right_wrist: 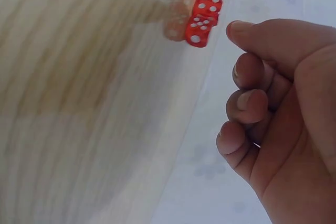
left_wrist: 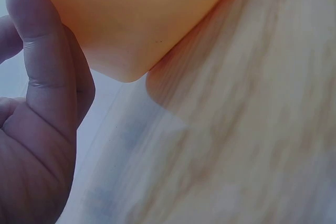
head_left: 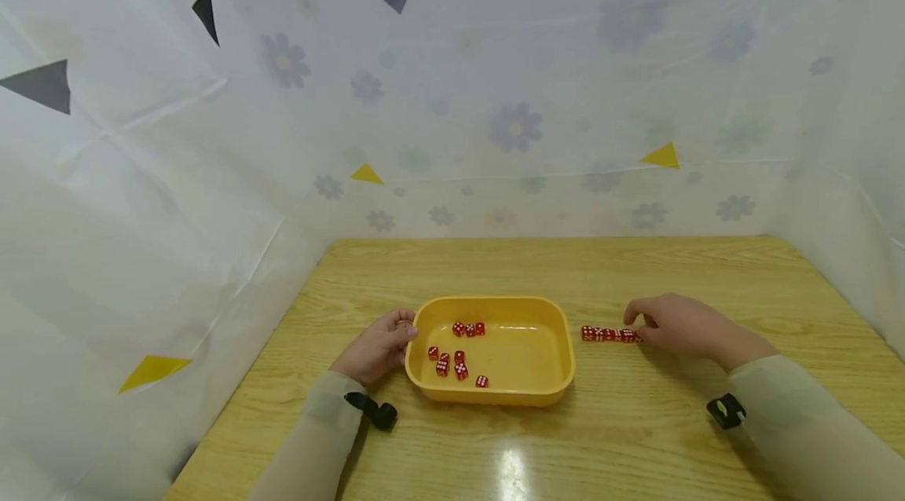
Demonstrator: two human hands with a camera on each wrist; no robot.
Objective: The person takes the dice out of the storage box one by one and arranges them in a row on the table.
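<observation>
A yellow plastic tray [head_left: 495,301] sits mid-table with several red dice [head_left: 456,356] loose in its left half. My left hand [head_left: 397,330] rests against the tray's left rim. In the left wrist view its fingers [left_wrist: 42,61] lie straight along the tray's outer wall [left_wrist: 131,19]. To the right of the tray, a short row of red dice [head_left: 610,334] lies on the wood. My right hand [head_left: 642,326] is at the row's right end. In the right wrist view its fingers [right_wrist: 244,100] are curled with nothing in them, a small gap from the nearest die [right_wrist: 199,30].
The wooden table [head_left: 636,273] is walled on three sides by a white flowered sheet [head_left: 495,116] hung close behind and beside it. A black wrist camera [head_left: 724,411] sits on each sleeve.
</observation>
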